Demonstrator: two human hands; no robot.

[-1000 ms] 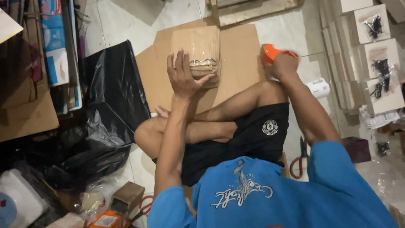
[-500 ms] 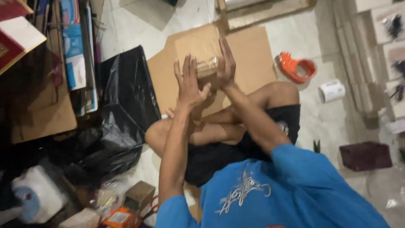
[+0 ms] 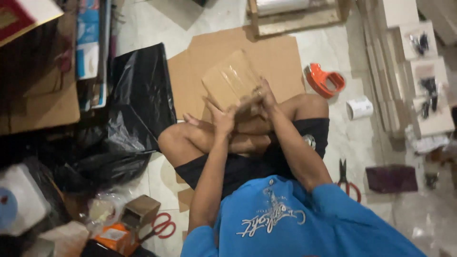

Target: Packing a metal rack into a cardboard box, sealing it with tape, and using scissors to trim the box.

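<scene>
I sit cross-legged on the floor and hold a small brown cardboard box point(image 3: 229, 82), wrapped in clear tape, above my knees. My left hand point(image 3: 222, 119) grips its near lower edge from below. My right hand point(image 3: 264, 96) holds its right side, fingers curled round the corner. The box is tilted, one corner pointing away from me. A flat sheet of cardboard point(image 3: 281, 57) lies on the floor under and beyond it. An orange tape dispenser point(image 3: 323, 80) rests on the floor to the right, apart from both hands.
A black plastic bag point(image 3: 126, 123) lies to my left. A white tape roll point(image 3: 359, 108), red-handled pliers point(image 3: 346, 178) and a dark purple box point(image 3: 391, 178) lie at right. Red scissors point(image 3: 161, 227) and small boxes sit at lower left. White cartons point(image 3: 428, 90) with dark parts line the right edge.
My right hand left the orange tape dispenser on the floor and came across to the box. Both hands then lifted and tilted the box off the cardboard sheet.
</scene>
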